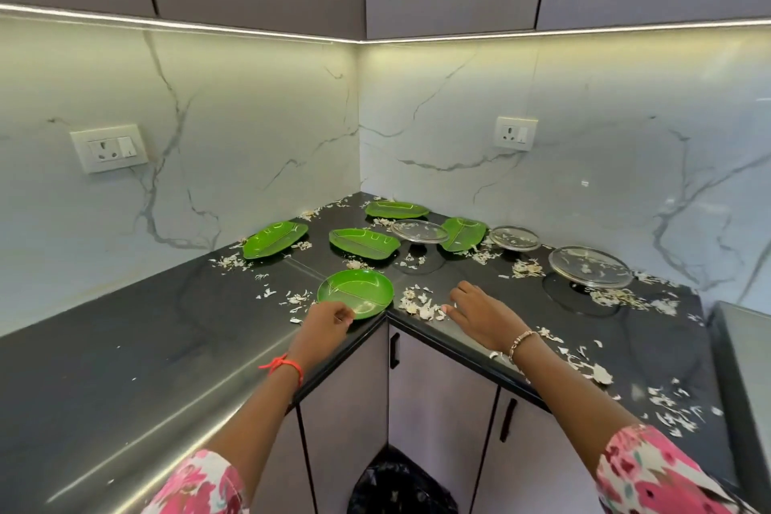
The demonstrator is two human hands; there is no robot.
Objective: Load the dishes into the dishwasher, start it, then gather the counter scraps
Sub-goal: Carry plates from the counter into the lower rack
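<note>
A round green plate [359,290] lies at the inner corner of the black counter [125,367]. My left hand [327,323] pinches its near rim. My right hand [479,311] lies open, palm down, on the counter beside a heap of pale scraps [421,305]. Further back sit several green leaf-shaped plates [275,239] [363,244] [396,209] [464,233]. Three clear glass stands [419,232] [514,238] [590,266] stand among them on the right run.
Pale scraps [671,409] are scattered over the right counter and around the plates. A bin with a black bag [400,484] sits on the floor below the corner cabinets [438,388]. Wall sockets [109,148] [515,133] are on the marble backsplash.
</note>
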